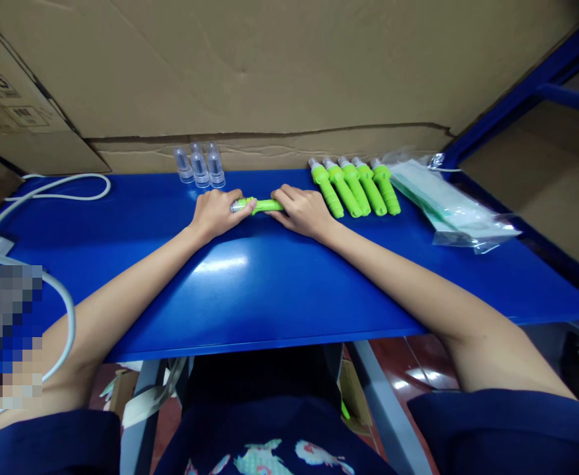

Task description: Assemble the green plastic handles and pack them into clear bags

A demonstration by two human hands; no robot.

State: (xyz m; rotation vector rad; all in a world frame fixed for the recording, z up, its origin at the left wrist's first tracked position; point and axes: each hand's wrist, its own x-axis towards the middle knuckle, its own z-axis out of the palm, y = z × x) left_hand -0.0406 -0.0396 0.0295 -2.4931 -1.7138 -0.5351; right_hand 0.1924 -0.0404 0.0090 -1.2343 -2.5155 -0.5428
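Both of my hands grip one bright green tube-shaped piece (264, 206) with a clear cap, lying crosswise above the blue table. My left hand (216, 212) is closed around its clear-capped end. The green body's other end is in my right hand (302, 210), fingers wrapped over it. Beyond my left hand stand several clear plastic caps (199, 170), upright in a small group. To the right of my right hand, several like green pieces with clear tips (351, 188) lie side by side, tips pointing to the back.
The blue table (279, 290) backs onto a cardboard wall (270, 72). A clear plastic bag with pale green and white contents (460, 204) lies at the right. A white cable (66, 188) loops at the left. A blue metal frame (521, 86) stands at the right side.
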